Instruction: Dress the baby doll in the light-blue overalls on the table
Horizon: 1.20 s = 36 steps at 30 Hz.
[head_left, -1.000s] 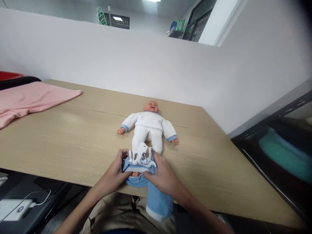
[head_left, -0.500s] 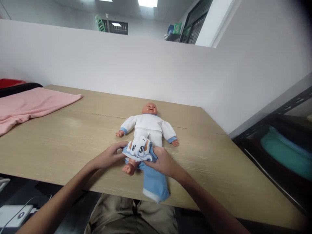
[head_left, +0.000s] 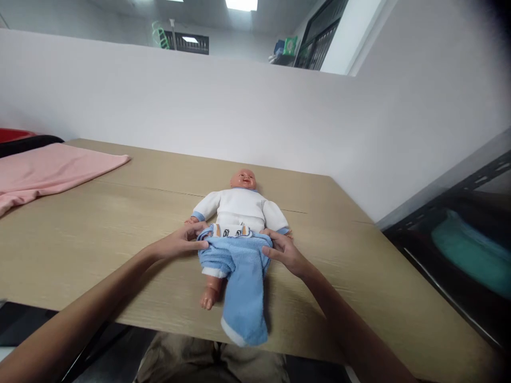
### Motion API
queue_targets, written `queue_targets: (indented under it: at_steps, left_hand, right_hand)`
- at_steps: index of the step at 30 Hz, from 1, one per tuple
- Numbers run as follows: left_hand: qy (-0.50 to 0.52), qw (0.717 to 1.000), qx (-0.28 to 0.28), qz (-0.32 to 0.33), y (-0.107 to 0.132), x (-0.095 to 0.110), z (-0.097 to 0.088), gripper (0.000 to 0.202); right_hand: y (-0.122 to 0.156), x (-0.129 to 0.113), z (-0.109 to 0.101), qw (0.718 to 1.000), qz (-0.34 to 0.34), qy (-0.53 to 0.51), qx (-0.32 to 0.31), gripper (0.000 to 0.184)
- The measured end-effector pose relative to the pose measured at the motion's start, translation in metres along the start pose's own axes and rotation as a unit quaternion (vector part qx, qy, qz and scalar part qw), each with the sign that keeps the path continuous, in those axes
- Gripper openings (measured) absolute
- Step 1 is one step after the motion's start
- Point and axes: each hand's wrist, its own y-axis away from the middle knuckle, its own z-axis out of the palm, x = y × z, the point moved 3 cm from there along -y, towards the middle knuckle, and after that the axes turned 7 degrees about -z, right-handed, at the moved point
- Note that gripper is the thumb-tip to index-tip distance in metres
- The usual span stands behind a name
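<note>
A baby doll [head_left: 241,203] in a white suit lies on its back on the wooden table [head_left: 120,234], head pointing away from me. Light blue trousers [head_left: 239,276] cover its lower body up to the waist, where a white cartoon patch shows. One bare foot sticks out of the left trouser leg; the other leg hangs flat to the table's front edge. My left hand [head_left: 181,243] pinches the waistband on the left side. My right hand [head_left: 284,250] grips the waistband on the right side.
A pink cloth [head_left: 43,171] lies at the table's far left. A white partition wall stands behind the table. A dark shelf with a teal object [head_left: 471,250] runs along the right. My lap in khaki trousers shows below the table edge.
Both hands have drawn the blue trousers up the doll's legs from the feet to the waist. One bare foot has come out of a trouser leg.
</note>
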Motion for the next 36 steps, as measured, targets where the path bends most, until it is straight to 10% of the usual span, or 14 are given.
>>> queue_targets:
  at_steps: [8, 13, 16, 22, 28, 36]
  left_hand:
    - [-0.086, 0.992, 0.082, 0.032, -0.025, 0.063, -0.003, 0.059]
    - [-0.197, 0.966, -0.163, 0.043, -0.066, 0.102, 0.024, 0.052]
    - [-0.145, 0.951, -0.268, 0.055, -0.085, 0.102, 0.034, 0.042]
    - [-0.046, 0.958, -0.277, 0.05, -0.093, 0.084, 0.039, 0.038]
    - [-0.026, 0.919, -0.393, -0.014, -0.084, 0.071, 0.046, 0.041]
    - [-0.046, 0.967, -0.248, 0.023, -0.08, 0.073, 0.042, 0.033]
  right_hand:
    - [0.002, 0.01, 0.006, 0.99, 0.0, -0.143, 0.006, 0.075]
    - [0.004, 0.005, 0.006, 0.993, 0.006, -0.112, -0.02, 0.071]
    - [0.006, 0.001, 0.003, 0.996, 0.024, -0.077, -0.032, 0.066]
    - [0.014, 0.001, 0.005, 0.988, 0.076, -0.008, -0.136, 0.062]
    - [0.02, 0.0, 0.008, 0.994, 0.05, -0.096, -0.001, 0.067]
    - [0.029, -0.023, 0.005, 0.981, 0.102, -0.041, -0.163, 0.075]
